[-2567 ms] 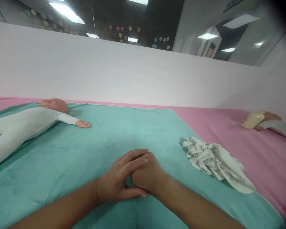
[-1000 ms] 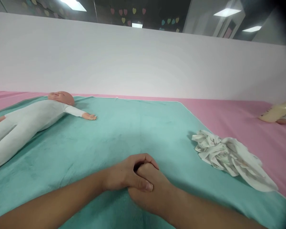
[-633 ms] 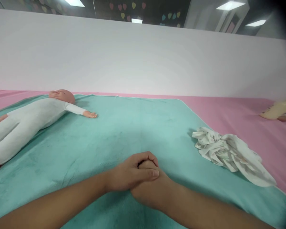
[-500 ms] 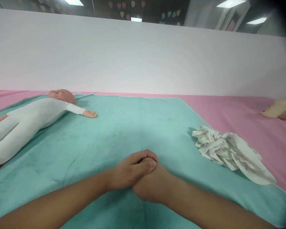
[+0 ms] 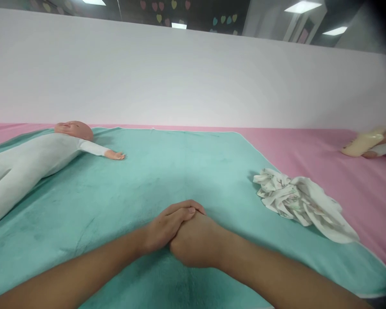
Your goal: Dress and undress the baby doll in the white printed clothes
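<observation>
My left hand [image 5: 167, 223] is closed over my right hand [image 5: 196, 241], its thumb lying along the top and its fingers curled around the far side. My right hand is folded like a fist, with its fingertips hidden. Both rest together just above or on a teal towel [image 5: 141, 180]; contact with the cloth cannot be made out. No object shows between them. At the left, a baby doll [image 5: 41, 154] in a white suit lies on its back, one arm stretched toward the middle. To the right of my hands lies a crumpled white patterned cloth [image 5: 302, 201].
Pink fabric [image 5: 309, 150] shows beyond the towel's edges. A white panel [image 5: 193, 77] stands upright along the back, with dark glass and heart stickers above it. At the far right edge, a pale yellowish object [image 5: 363, 143] lies beside something white, partly out of view.
The view has shifted slightly, so the doll and cloth sit a little farther left. My hands stay clasped, with the left thumb lying slightly flatter over the right hand.
</observation>
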A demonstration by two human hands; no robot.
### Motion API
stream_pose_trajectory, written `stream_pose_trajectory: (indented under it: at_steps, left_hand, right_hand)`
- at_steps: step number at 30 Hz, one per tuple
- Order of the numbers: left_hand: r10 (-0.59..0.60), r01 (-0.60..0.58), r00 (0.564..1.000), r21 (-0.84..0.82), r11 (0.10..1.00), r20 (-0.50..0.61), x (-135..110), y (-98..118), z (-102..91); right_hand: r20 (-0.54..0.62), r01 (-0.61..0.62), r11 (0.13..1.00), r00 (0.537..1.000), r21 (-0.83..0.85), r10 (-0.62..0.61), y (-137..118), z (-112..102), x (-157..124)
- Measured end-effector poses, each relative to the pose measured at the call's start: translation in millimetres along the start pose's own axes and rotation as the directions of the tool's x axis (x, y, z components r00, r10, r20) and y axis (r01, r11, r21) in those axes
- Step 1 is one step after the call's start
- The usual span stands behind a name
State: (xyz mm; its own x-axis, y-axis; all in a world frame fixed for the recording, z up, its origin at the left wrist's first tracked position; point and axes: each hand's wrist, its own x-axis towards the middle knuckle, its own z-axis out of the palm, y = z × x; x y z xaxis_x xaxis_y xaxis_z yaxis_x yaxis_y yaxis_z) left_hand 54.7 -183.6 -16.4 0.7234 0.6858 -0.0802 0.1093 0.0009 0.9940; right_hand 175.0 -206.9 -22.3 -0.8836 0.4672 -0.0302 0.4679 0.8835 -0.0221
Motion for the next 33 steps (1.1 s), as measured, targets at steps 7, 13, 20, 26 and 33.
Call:
stream_pose_trajectory:
  at_steps: [7, 13, 20, 26, 33]
  left_hand:
    - [0.035, -0.035, 0.999, -0.003, 0.999, -0.014, 0.0, -5.6, -1.8]
    - [0.089, -0.088, 0.996, 0.051, 0.995, -0.018, -2.4, -7.0, -3.5]
    - [0.132, -0.13, 0.991, 0.08, 0.988, -0.022, -2.4, -7.6, -4.7]
    - [0.076, -0.078, 0.995, -0.039, 0.996, -0.057, -0.1, -8.1, -8.2]
    - [-0.077, 0.067, 0.997, -0.273, 0.96, -0.027, -4.7, 0.3, -10.8]
  right_hand:
    - [0.03, 0.172, 0.985, 0.985, -0.034, -0.171, 9.5, 3.0, 6.7]
    - [-0.039, 0.255, 0.96, 0.965, -0.112, -0.261, 12.3, 11.9, 11.3]
    - [-0.035, 0.295, 0.949, 0.953, -0.112, -0.301, 14.6, 17.8, 12.0]
    - [-0.107, 0.223, 0.956, 0.963, -0.189, -0.246, 16.2, 21.1, 9.2]
    - [-0.168, 0.186, 0.95, 0.958, -0.252, -0.232, 17.7, 16.2, 4.9]
